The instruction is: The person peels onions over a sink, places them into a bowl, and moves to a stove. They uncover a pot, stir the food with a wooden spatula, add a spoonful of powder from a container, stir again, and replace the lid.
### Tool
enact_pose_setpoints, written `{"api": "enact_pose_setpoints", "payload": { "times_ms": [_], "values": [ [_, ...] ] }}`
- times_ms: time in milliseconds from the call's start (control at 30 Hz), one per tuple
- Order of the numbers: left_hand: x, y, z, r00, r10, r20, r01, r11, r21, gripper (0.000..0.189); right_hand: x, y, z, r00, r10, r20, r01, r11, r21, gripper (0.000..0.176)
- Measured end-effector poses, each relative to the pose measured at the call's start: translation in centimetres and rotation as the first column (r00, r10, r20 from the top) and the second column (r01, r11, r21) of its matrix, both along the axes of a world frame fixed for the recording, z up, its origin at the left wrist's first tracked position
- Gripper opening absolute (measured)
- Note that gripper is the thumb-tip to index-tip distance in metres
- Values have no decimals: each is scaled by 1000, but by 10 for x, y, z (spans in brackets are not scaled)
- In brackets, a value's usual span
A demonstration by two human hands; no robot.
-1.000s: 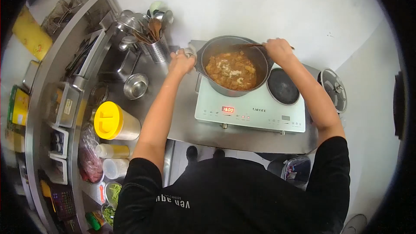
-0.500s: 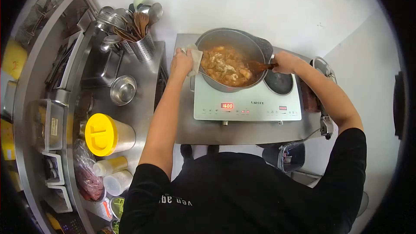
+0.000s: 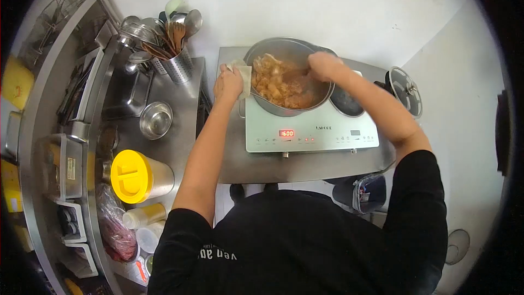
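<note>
A deep grey cooking pot (image 3: 287,111) stands on the left plate of a white double cooktop (image 3: 327,136), whose left display reads 1600. Chunky orange-brown food (image 3: 275,88) fills its lower part, heaped toward the left. My left hand (image 3: 228,84) is closed on a pale folded cloth (image 3: 245,81) at the pot's left side; the handle there is hidden. Over the pot's right rim, my right hand (image 3: 326,68) grips a wooden spatula (image 3: 297,76). Its blade reaches into the food and is blurred.
A glass lid (image 3: 405,92) leans at the right wall. To the left are a utensil holder (image 3: 178,69), a steel bowl (image 3: 156,120) and a yellow-lidded container (image 3: 132,176). Below the counter's front edge stands a bin (image 3: 360,194).
My right hand has moved left and up over the pot with the spatula. The food is now pushed up on the left, and the white streaks are mixed in. My left hand stays at the cloth.
</note>
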State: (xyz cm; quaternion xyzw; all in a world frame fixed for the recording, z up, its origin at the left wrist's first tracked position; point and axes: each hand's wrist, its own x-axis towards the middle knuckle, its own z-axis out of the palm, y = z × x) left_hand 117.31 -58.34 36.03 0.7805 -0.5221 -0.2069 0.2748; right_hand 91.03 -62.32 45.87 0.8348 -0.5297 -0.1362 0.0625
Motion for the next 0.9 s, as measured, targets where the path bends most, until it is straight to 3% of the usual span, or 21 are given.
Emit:
{"api": "enact_pose_setpoints", "payload": {
  "times_ms": [67, 100, 167, 300, 367, 400, 433, 533, 667, 800, 900],
  "values": [
    [-1, -2, -12, 998, 13, -58, -22, 986, -163, 50, -8, 5, 35, 997, 47, -68, -47, 999, -3, 16],
    [-3, -1, -15, 998, 4, -58, -14, 987, -163, 50, -12, 10, 54, 984, 104, -142, -106, 994, -3, 16],
    [-5, 3, -18, 994, 85, -73, -105, 937, -334, 49, -25, 32, 85, 979, 147, -141, -147, 989, 10, 16],
    [-5, 8, -11, 1000, 26, 0, -25, 946, -324, 46, -25, 79, 96, 961, 185, -205, -163, 979, 119, 16],
    [-6, 9, -1, 999, 30, 15, -26, 981, -191, 40, -24, 90, 58, 957, 136, -256, -123, 990, 65, 16],
    [-8, 10, 1, 999, 29, 14, -26, 981, -191, 40, -13, 101, 50, 938, 215, -272, -209, 976, 52, 14],
    [-9, 9, 3, 998, 24, 51, -17, 991, -135, 38, -3, 110, 33, 938, 196, -286, -194, 980, 36, 14],
    [-5, 3, 3, 991, 3, 133, 9, 996, -93, 36, 20, 114, 4, 955, 242, -170, -245, 970, 4, 15],
    [-6, 4, 3, 973, -69, 218, 89, 992, -85, 34, 11, 70, -31, 993, 100, -70, -107, 989, -98, 15],
    [-9, 11, 12, 975, -51, 216, 73, 993, -95, 34, -5, 52, 0, 999, 1, -32, -7, 981, -195, 14],
    [-8, 7, 3, 984, 12, 180, 20, 984, -177, 33, -16, 64, 47, 997, 9, -76, -30, 961, -274, 13]
  ]
}}
